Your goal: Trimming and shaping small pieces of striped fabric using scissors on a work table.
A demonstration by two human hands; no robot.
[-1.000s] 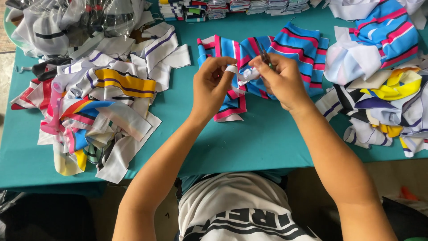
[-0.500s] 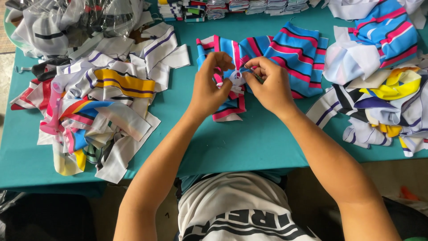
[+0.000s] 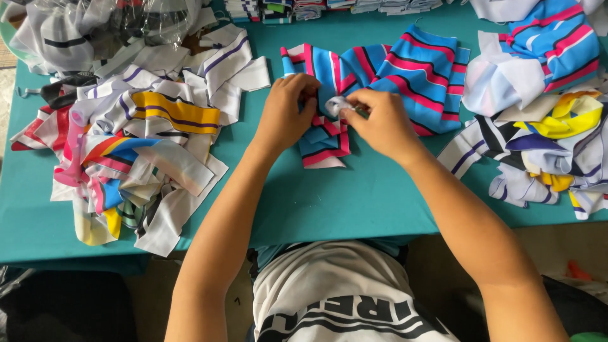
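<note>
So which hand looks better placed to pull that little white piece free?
Probably the right hand: its fingers already pinch the small white fabric piece, while the left hand presses on the blue-and-pink striped cloth.

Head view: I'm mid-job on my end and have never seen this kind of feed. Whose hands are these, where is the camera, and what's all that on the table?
There is no machine here. The one picture comes from a camera worn on a person's head, looking down over their own bare arms. The left hand and right hand meet over a teal table and together pinch a small white fabric piece. Under them lies a blue cloth with pink and black stripes. On the left sits a heap of mixed striped fabric strips, white, yellow, pink and blue. A second heap lies on the right. Clear plastic bags are at the far left corner, and folded stacks line the far edge.
</note>
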